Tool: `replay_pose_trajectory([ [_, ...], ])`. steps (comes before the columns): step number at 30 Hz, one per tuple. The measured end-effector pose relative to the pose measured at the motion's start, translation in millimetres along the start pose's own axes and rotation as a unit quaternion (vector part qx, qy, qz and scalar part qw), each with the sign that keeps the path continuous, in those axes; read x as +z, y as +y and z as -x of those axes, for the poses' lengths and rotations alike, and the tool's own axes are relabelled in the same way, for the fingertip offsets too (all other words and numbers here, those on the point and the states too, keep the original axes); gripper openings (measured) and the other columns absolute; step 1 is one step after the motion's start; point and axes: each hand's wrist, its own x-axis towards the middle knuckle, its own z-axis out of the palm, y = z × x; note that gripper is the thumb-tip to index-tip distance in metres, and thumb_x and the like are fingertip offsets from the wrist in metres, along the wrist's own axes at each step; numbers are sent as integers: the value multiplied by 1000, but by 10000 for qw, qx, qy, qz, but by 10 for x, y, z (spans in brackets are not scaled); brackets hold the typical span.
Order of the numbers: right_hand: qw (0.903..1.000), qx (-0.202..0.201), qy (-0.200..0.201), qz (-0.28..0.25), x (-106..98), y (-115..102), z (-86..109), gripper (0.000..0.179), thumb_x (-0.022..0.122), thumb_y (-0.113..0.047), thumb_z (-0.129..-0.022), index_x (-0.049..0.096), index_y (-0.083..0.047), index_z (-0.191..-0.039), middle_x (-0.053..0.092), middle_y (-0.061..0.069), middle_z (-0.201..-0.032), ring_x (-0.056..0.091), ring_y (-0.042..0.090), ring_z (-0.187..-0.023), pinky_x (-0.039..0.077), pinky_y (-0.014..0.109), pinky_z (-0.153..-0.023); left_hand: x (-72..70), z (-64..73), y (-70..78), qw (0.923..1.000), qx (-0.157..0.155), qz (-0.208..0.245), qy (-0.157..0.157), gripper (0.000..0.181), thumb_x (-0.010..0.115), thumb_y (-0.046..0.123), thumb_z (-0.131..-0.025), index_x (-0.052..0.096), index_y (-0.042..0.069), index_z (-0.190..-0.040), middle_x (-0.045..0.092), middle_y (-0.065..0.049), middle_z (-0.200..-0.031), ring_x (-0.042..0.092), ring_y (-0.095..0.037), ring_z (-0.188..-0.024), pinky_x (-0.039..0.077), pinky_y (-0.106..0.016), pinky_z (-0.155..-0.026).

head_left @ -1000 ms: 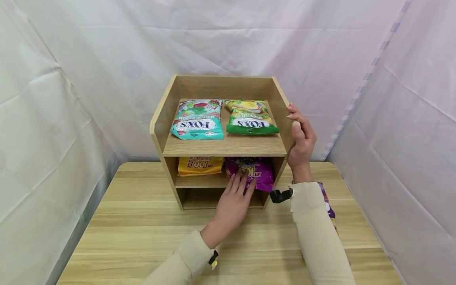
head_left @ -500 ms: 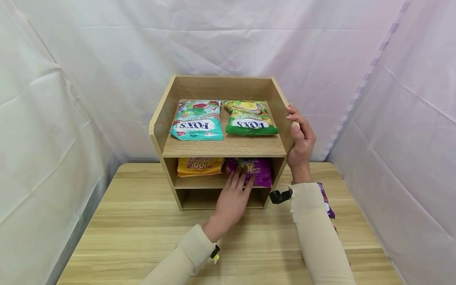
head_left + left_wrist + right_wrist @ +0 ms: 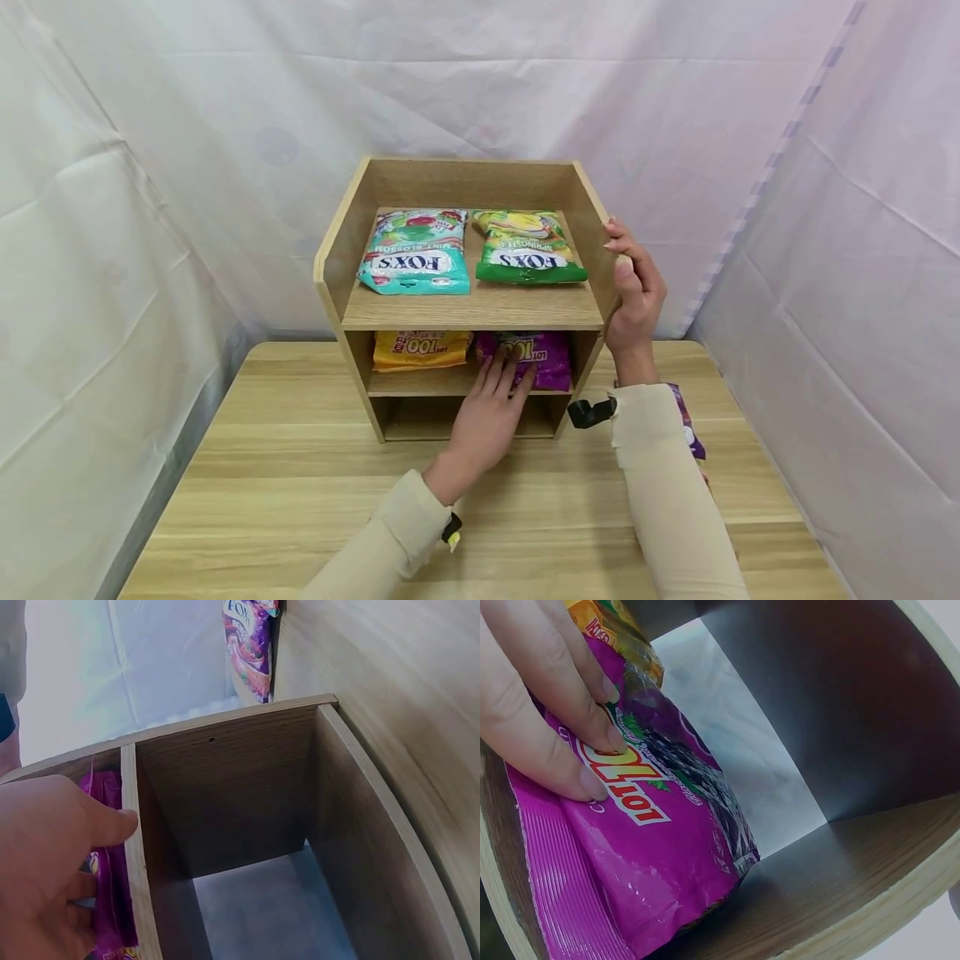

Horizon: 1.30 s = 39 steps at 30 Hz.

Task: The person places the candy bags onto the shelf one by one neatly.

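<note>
The wooden shelf (image 3: 472, 313) stands near the table's back edge. On its middle level lies a purple candy bag (image 3: 553, 360) marked LOT 100, right of a yellow candy bag (image 3: 422, 352). My left hand (image 3: 483, 427) rests on the purple bag, its fingers extended over the printed front; the right wrist view shows those fingertips (image 3: 594, 784) on the wrapper. In the left wrist view the thumb (image 3: 116, 825) lies against the shelf board's front edge. My right hand (image 3: 637, 292) grips the shelf's right side panel, fingertips over its edge.
On the top level are a teal FOX'S bag (image 3: 414, 262) and a green FOX'S bag (image 3: 528, 250). Another purple bag (image 3: 688, 427) on the table is partly hidden behind the right sleeve. The shelf's lowest compartment (image 3: 232, 802) opens toward me. White cloth walls enclose the table.
The purple bag has moved slightly deeper into the middle level, its front edge no longer hanging below the board. My left hand has shifted a little forward; the right hand has stayed put.
</note>
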Motion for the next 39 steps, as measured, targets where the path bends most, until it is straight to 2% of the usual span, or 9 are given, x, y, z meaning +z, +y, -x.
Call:
replay_pose_trajectory([
  [4, 10000, 12, -2, 0, -5, 2, 3, 37, 53, -16, -90, 55, 20, -97, 60, 28, -115, 43, 44, -125, 25, 49, -110, 8, 23, -28, 9999, 97, 105, 91, 63, 59, 17, -93, 32, 11, -149, 23, -21, -153, 15, -38, -142, 18, -45, -114],
  [12, 10000, 38, -67, -20, 4, -7, -4, 38, 54, -18, -91, 56, 19, -98, 60, 27, -116, 42, 43, -126, 25, 49, -110, 45, 160, -87, 9965, 321, 169, 750, 59, 60, 21, -92, 39, 8, -145, 30, -20, -151, 18, -38, -141, 18, -50, -113],
  [14, 9999, 49, -86, -37, 13, -2, -3, 38, 54, -18, -91, 56, 19, -99, 60, 26, -117, 42, 43, -126, 26, 49, -110, 29, 222, -123, 9943, 345, 376, 934, 53, 54, 24, -96, 40, 8, -145, 33, -19, -150, 20, -38, -141, 19, -50, -113],
  [17, 9999, 48, -112, -67, 25, 3, 2, 38, 54, -18, -91, 55, 20, -99, 60, 26, -117, 42, 43, -126, 26, 49, -110, -17, 318, -205, 9896, 380, 643, 1226, 45, 36, 27, -103, 43, 8, -143, 38, -17, -147, 25, -37, -139, 21, -48, -113],
  [21, 10000, 3, -48, -66, 25, 2, 5, 39, 55, -19, -91, 56, 19, -99, 60, 26, -116, 42, 43, -125, 26, 50, -110, -112, 407, -337, 9808, 644, 748, 1681, 49, 17, 27, -106, 48, 8, -139, 46, -15, -141, 33, -35, -136, 24, -47, -112],
  [28, 10000, 3, -16, -61, 13, -13, 5, 37, 54, -17, -91, 55, 20, -98, 60, 27, -116, 43, 43, -125, 27, 50, -109, -377, 500, -605, 9606, 1150, 918, 2356, 41, 30, 21, -105, 55, 4, -133, 52, -14, -136, 40, -33, -132, 31, -47, -108],
  [32, 10000, 26, -30, -57, 17, -7, 13, 37, 54, -17, -91, 56, 20, -99, 60, 27, -116, 43, 43, -125, 28, 50, -109, -517, 537, -807, 9458, 1418, 1090, 2711, 37, 36, 18, -104, 57, 1, -129, 54, -16, -133, 46, -35, -128, 36, -50, -104],
  [35, 10000, 35, -18, -25, 12, -2, 18, 37, 54, -17, -91, 56, 19, -99, 60, 27, -116, 43, 43, -125, 28, 49, -109, -651, 532, -973, 9298, 1675, 1071, 3098, 33, 42, 13, -102, 59, -1, -126, 57, -18, -129, 50, -37, -122, 39, -51, -101],
  [39, 10000, 22, -11, 9, 7, -6, 15, 37, 54, -17, -91, 56, 19, -99, 60, 27, -117, 43, 43, -125, 28, 50, -109, -878, 469, -1191, 9024, 1854, 1017, 3754, 30, 48, 10, -99, 61, -5, -121, 60, -21, -123, 55, -40, -115, 40, -51, -100],
])
